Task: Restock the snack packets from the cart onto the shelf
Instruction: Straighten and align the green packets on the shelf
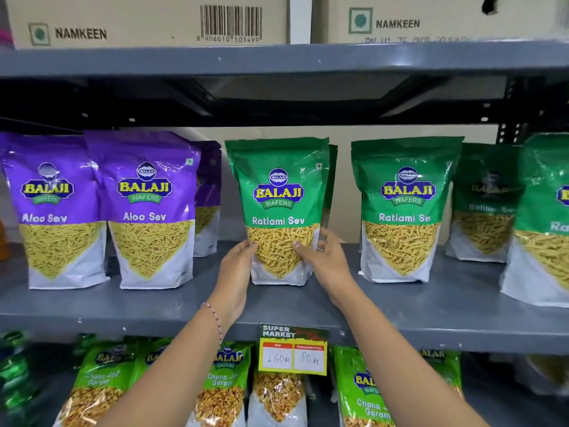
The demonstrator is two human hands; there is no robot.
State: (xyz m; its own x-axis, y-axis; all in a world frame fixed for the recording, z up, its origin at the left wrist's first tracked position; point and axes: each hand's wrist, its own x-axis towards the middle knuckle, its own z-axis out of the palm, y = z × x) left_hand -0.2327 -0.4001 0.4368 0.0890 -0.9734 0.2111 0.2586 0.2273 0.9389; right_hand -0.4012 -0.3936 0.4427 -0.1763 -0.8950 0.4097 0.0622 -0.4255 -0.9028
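We've got both hands on the green Ratlami Sev packet (281, 208), upright on the grey shelf (431, 303), mid-row. Left hand (237, 269) hugs its lower left edge, thumb on the front by the sev window; right hand (323, 260) takes the lower right edge, thumb on the front, fingers wrapped behind. So each grip is clamped on the pkt, base touching the shelf. Another green pkt sits just behind it. Aloo Sev packets (147, 208) stand to the left, more Ratlami Sev (403, 208) to the right, apart from ours. Price tag (292, 349) hangs on the shelf lip below, btwn our forearms. Namkeen cartons (147, 23) up top.
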